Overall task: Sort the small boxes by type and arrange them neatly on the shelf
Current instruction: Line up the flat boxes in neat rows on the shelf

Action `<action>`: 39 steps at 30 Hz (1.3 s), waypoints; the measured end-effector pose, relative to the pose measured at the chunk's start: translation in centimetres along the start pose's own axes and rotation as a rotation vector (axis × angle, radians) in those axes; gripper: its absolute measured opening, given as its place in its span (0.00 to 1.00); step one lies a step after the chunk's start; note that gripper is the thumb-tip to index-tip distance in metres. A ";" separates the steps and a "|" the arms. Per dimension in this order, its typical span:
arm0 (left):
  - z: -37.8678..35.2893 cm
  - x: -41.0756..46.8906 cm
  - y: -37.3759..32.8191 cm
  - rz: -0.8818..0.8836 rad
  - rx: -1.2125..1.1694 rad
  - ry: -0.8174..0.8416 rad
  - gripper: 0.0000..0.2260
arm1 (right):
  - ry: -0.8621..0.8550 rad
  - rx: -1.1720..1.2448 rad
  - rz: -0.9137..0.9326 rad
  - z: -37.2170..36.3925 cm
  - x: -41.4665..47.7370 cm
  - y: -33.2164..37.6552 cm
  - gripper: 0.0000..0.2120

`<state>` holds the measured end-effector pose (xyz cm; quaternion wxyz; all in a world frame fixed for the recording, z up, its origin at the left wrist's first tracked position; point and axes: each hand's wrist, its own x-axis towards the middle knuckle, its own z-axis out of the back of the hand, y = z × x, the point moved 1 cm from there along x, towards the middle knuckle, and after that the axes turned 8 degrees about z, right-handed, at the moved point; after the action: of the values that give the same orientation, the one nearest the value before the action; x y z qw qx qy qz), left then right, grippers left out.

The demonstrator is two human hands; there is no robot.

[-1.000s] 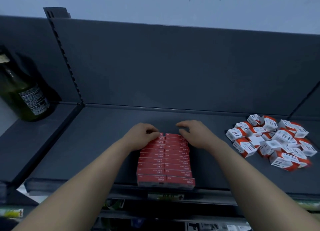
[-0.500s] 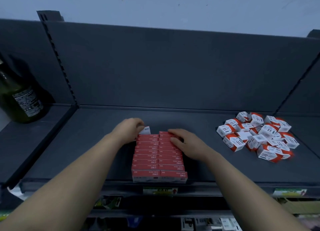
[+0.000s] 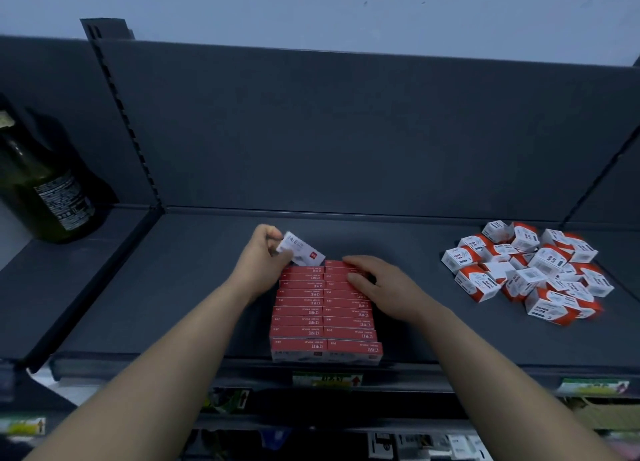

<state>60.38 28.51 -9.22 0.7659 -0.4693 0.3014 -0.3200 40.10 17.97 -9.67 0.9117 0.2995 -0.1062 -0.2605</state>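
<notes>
Head view.

Locate the left hand at the rear left corner of the block of red boxes. Note fingers curled, pinching one tilted box by its end, pale face up. Cannot tell whether its lower corner touches the back row or hangs just above it.

Locate the right hand laid over the rear right of the block, fingers nearly straight, pressing on the top boxes and gripping nothing.

Find the block at the front middle of the shelf, two columns wide, front row at the shelf lip. Find the loose pile of white-and-orange boxes well apart to the right, unsorted. Disregard the dark bottle on the neighbouring shelf to the left.

Probable hazards, by judgement only:
- Slipping of the pinched box, owing to a grip on one end alone. Take a fuller hold before seating it.
- Skewing of the back row, owing to the tilted entry. Level the box first.
- Pushing of the front row over the lip, owing to downward or forward pressure from the right hand. Press straight down, lightly.
- Mixing of types, owing to the pale face resembling the pile on the right. Check the print before placing.
</notes>
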 end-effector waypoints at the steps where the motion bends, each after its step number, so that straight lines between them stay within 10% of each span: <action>1: -0.1 -0.1 0.3 0.010 0.003 0.031 0.13 | 0.000 0.000 0.001 0.0 -0.1 0.1 0.20; 25: -1.2 -2.6 -0.5 0.156 0.148 0.254 0.21 | 0.007 0.363 -0.177 -2.0 -0.1 0.4 0.29; 29: -0.7 -3.7 -0.4 0.177 0.025 0.209 0.06 | -0.020 0.402 -0.183 -2.1 -0.8 0.6 0.31; 33: -1.5 -4.9 0.5 0.175 -0.037 0.209 0.27 | -0.111 0.555 -0.221 -2.9 -1.9 1.8 0.32; 39: -1.6 -5.5 1.0 0.197 -0.203 0.190 0.25 | -0.191 0.628 -0.256 -3.4 -2.3 2.1 0.32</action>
<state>56.06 32.28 -9.85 0.7101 -0.4800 0.4479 -0.2544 40.25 22.33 -11.24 0.7210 0.5505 -0.2273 -0.3543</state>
